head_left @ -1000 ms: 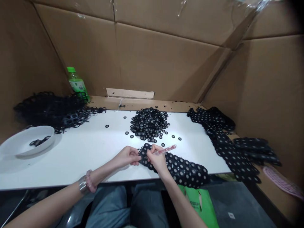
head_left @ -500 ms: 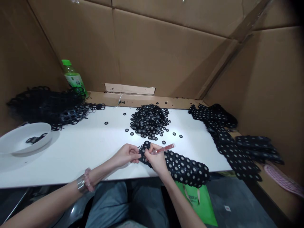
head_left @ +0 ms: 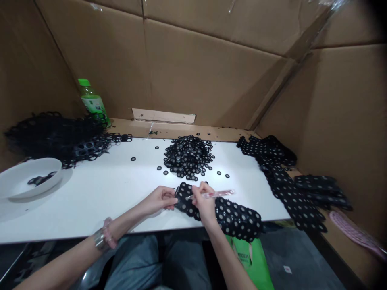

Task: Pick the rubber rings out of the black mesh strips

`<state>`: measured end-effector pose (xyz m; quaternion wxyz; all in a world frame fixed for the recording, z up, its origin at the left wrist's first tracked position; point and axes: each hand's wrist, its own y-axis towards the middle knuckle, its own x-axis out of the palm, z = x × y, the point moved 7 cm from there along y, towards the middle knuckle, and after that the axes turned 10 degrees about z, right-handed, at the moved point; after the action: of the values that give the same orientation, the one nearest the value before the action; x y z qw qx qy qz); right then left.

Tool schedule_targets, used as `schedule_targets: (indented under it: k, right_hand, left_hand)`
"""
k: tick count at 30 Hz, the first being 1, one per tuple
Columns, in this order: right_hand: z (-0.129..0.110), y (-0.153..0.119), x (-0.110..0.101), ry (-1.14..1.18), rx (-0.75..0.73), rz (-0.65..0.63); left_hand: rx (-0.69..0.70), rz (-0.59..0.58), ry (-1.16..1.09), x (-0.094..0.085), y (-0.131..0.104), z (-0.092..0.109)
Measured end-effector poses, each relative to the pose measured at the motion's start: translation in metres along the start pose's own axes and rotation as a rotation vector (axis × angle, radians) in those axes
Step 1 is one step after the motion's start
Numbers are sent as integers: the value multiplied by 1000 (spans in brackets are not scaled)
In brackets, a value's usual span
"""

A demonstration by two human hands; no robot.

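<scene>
A black strip with pale dots (head_left: 238, 217) lies along the table's front edge, its right end hanging over. My left hand (head_left: 161, 199) pinches the strip's left end between thumb and fingers. Closed round a clear and red pen-like tool (head_left: 222, 193), my right hand (head_left: 205, 201) rests over the strip, with the tool's thin tip pointing left at the dotted surface. Behind the hands is a heap of small black rings with pale centres (head_left: 189, 155); several loose ones lie around it.
A white bowl (head_left: 54, 183) holding black pieces stands at the left, near a tangled black mesh pile (head_left: 57, 135) and a green-capped bottle (head_left: 94, 102). More dotted strips (head_left: 281, 181) lie at the right. Cardboard walls (head_left: 211, 68) surround the white table (head_left: 105, 201).
My right hand has shifted slightly right with the tool, which now lies flatter, and more of the strip's left end shows. The whole view has moved a little.
</scene>
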<state>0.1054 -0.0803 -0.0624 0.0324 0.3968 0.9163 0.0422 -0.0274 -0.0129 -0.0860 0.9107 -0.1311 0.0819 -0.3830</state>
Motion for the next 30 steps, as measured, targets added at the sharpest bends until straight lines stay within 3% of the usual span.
schedule_targets:
  k: [2, 5, 7, 9, 13, 18, 21, 23, 24, 27, 28, 30]
  right_hand:
    - [-12, 14, -37, 24, -77, 163]
    - [-36, 43, -91, -320, -394, 298]
    - [-38, 65, -107, -593, -580, 183]
    - [-29, 86, -117, -782, -675, 41]
    - [-9, 119, -131, -933, -685, -95]
    - [-8, 132, -140, -932, -701, -125]
    - [-29, 130, -138, -780, -625, -57]
    - [-48, 123, -130, -486, -444, 3]
    - [-56, 115, -117, -303, -326, -55]
    - [-89, 65, -46, 151, -111, -628]
    - [-100, 50, -29, 227, -60, -737]
    - [-117, 36, -5, 301, -1, -760]
  left_hand:
    - [10, 7, 4, 2, -2, 2]
    - [40, 39, 2, 4, -6, 9]
    - [59, 74, -12, 7, -9, 16]
    - [96, 119, -36, 10, -11, 26]
    - [197, 198, -102, 18, -14, 52]
    - [171, 244, -154, 24, -14, 77]
    - [231, 201, -123, 27, -16, 103]
    - [293, 163, -77, 30, -20, 122]
    - [332, 140, -46, 32, -22, 133]
    - [469, 79, 47, 35, -30, 166]
    - [515, 70, 76, 35, -33, 177]
    - [600, 83, 138, 30, -38, 200]
